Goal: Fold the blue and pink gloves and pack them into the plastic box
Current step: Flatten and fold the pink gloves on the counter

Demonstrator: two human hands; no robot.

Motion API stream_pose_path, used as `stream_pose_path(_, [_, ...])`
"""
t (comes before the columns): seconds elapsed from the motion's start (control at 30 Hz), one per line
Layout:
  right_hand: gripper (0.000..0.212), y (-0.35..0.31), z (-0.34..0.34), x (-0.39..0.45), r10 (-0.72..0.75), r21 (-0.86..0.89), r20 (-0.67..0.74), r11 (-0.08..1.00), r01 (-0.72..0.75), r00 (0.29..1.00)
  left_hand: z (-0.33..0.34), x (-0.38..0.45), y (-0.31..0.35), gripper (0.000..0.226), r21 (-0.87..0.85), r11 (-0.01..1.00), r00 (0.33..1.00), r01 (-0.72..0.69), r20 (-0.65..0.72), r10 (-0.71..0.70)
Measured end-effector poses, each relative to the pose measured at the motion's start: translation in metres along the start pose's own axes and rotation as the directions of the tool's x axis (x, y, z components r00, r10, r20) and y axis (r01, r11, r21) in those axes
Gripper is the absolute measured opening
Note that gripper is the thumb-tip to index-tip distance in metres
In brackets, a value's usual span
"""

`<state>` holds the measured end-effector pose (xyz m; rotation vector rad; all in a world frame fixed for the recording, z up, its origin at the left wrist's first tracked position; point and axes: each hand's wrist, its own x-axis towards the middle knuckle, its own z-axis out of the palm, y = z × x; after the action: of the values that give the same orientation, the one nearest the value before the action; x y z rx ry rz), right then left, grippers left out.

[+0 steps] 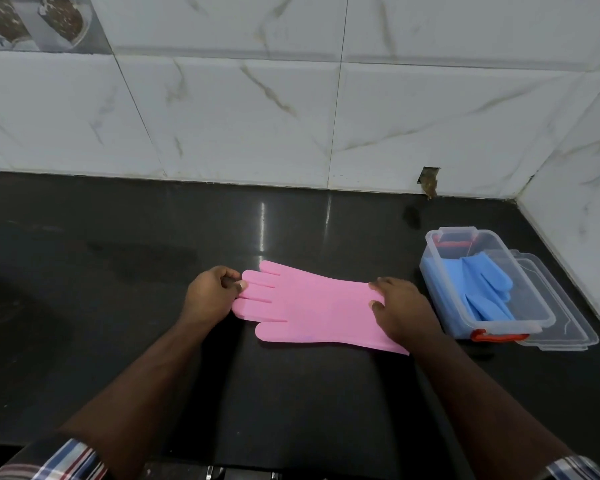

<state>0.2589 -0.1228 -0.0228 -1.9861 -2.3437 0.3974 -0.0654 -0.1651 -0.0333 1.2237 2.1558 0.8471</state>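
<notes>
A pink glove (309, 306) lies flat on the black counter, fingers pointing left, cuff to the right. My left hand (210, 292) pinches the fingertips of the pink glove at its left end. My right hand (400, 310) rests on the cuff end, fingers pressing it down. To the right stands the clear plastic box (534, 306) with red latches; a folded blue glove (485, 282) lies inside it.
The box's clear lid (575, 327) lies under or beside the box on its right. The black counter (118, 271) runs left and toward me. White marble-look wall tiles (291, 116) stand behind and at the right corner.
</notes>
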Motion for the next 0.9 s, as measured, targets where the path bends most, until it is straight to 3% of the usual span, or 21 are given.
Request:
stream_pose_path(0.17, [0.042,-0.014,0.001,-0.008,-0.101,0.063,-0.17,0.992,0.113,0.98,0.009,-0.009,0.006,0.016,0.187,0.946,0.953,-0.266,-0.094,0.287])
stream_pose_path(0.27, [0.042,-0.023,0.011,-0.011,-0.145,0.099,-0.111,0.983,0.156,0.983,0.028,-0.021,0.021,0.027,0.303,0.805,0.851,-0.509,0.038,0.524])
stream_pose_path(0.33, [0.045,-0.021,0.018,-0.01,-0.144,0.056,-0.073,0.987,0.148,0.987,0.043,-0.027,0.034,0.039,0.39,0.697,0.791,-0.602,0.165,0.59])
stream_pose_path(0.5, [0.05,-0.009,0.026,-0.004,-0.095,0.0,-0.01,0.995,0.095,0.995,0.072,-0.034,0.044,0.064,0.541,0.595,0.804,-0.595,0.39,0.449])
stream_pose_path(0.77, [0.052,-0.002,0.032,-0.005,-0.107,-0.071,0.062,0.991,0.111,0.992,0.081,-0.034,0.03,0.074,0.598,0.557,0.817,-0.576,0.414,0.4])
stream_pose_path(0.9, [0.042,0.011,0.016,0.0,-0.022,0.029,-0.047,0.999,0.024,0.999,0.078,-0.034,0.039,0.075,0.598,0.553,0.815,-0.58,0.431,0.388])
